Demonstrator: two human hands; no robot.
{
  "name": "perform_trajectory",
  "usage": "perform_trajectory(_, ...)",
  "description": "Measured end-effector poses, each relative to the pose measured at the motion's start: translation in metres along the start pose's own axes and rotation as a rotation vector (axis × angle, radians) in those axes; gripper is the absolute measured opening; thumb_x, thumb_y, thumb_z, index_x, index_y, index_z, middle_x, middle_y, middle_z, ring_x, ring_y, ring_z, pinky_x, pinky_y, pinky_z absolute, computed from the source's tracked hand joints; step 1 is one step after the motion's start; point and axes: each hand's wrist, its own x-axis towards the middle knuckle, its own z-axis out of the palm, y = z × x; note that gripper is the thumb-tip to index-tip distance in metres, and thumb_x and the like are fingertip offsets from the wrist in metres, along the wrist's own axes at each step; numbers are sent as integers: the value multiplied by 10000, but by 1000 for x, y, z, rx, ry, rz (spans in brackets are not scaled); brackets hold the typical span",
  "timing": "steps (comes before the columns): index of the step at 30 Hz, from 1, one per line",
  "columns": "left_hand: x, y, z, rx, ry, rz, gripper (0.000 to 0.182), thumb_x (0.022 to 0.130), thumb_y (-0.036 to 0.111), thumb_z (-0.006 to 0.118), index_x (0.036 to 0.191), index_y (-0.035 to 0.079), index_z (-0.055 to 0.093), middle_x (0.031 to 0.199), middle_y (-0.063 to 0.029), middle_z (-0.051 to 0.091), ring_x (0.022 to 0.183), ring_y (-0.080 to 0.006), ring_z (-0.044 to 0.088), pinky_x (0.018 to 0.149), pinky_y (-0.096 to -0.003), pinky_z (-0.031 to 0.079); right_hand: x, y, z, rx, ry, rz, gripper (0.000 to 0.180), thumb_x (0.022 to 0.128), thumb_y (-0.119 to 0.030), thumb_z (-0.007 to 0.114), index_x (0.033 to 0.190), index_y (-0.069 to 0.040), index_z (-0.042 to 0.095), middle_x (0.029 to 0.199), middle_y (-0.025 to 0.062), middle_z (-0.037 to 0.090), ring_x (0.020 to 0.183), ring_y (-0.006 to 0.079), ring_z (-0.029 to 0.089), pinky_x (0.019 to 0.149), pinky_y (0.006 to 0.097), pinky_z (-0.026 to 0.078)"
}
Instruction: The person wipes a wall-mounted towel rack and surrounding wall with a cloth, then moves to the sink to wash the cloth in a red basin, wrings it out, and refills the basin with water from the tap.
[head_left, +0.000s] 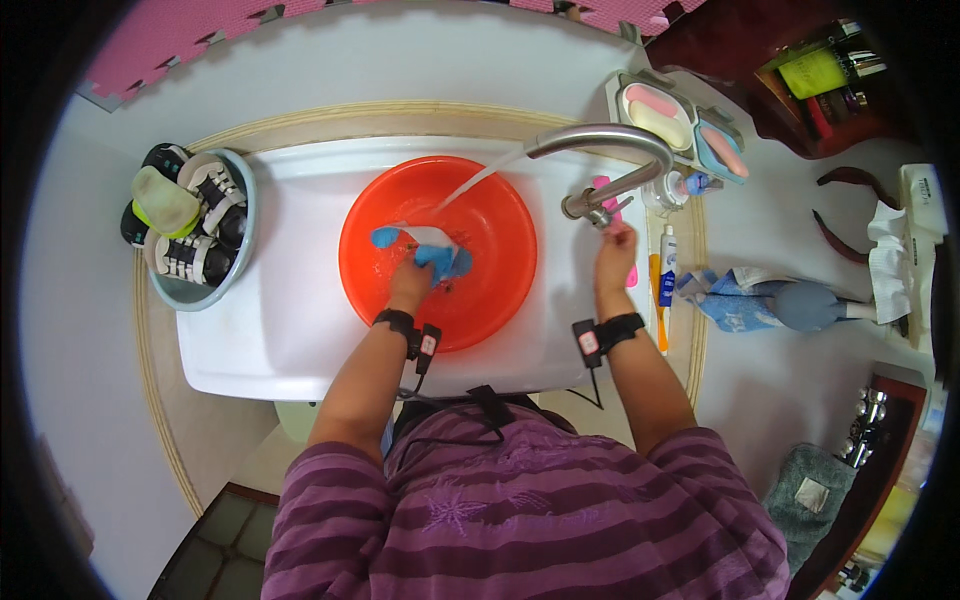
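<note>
My left hand (412, 285) reaches into a red plastic basin (495, 307) and grips a wet blue-and-white sock (436, 256). Water from the curved metal faucet (600, 135) streams into the basin, beside the sock. At the right end of the sink, my right hand (616, 259) has its fingertips just below the faucet's lever (619, 207). A pink plastic item (602, 184) lies behind the faucet base and runs under that hand. Whether those fingers hold anything is unclear.
The basin stands in a white sink (300, 300). Left, a grey-blue basin (251, 217) holds several shoes (184, 259). Right are a toothpaste tube (667, 262), an orange toothbrush (661, 330), a clear bottle (664, 193) and soap dishes (616, 97). A blue cloth (739, 315) hangs farther right.
</note>
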Motion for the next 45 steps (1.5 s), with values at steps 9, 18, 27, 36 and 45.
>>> perform_trajectory(9, -32, 11, -40, -905, 210, -480, 601, 951, 399, 485, 1408, 36, 340, 1349, -221, 461, 1160, -303, 536, 888, -349, 466, 47, -55, 13, 408, -115, 375, 516, 921, -5, 475, 1418, 28, 341, 1282, 131, 541, 1089, 190, 563, 931, 285, 433)
perform_trajectory(18, -18, -26, 9, -325, 23, 55, 721, 847, 234, 659, 1431, 1, 307, 1349, -239, 473, 1221, -346, 497, 969, -402, 441, 38, -62, -5, 355, -366, 183, 562, 915, -16, 477, 1456, -63, 330, 1296, 73, 539, 1111, 152, 547, 911, 264, 429)
perform_trajectory(27, -25, -26, 12, -677, -236, -370, 407, 913, 201, 586, 1264, 14, 502, 1094, -108, 623, 945, -215, 612, 763, -337, 515, -71, -58, 55, 36, -876, 15, 306, 897, -146, 607, 1184, -66, 542, 1076, 21, 586, 981, 156, 564, 811, 278, 474)
perform_trajectory(36, -83, 13, -36, -1147, -327, -354, 415, 941, 254, 549, 1317, 109, 451, 1201, -52, 543, 1028, -209, 515, 860, -381, 438, -119, -83, 172, 145, -1196, 595, 486, 849, -163, 648, 1295, -46, 494, 1141, 150, 613, 978, 253, 621, 826, 346, 505)
perform_trajectory(45, -95, 0, -73, -1245, -52, -455, 619, 935, 259, 509, 1475, 123, 237, 1455, -105, 345, 1296, -272, 355, 1070, -441, 271, -128, -115, 162, -609, -1367, -661, 551, 839, -187, 637, 1359, -111, 469, 1387, 177, 429, 1263, 355, 424, 1060, 433, 350)
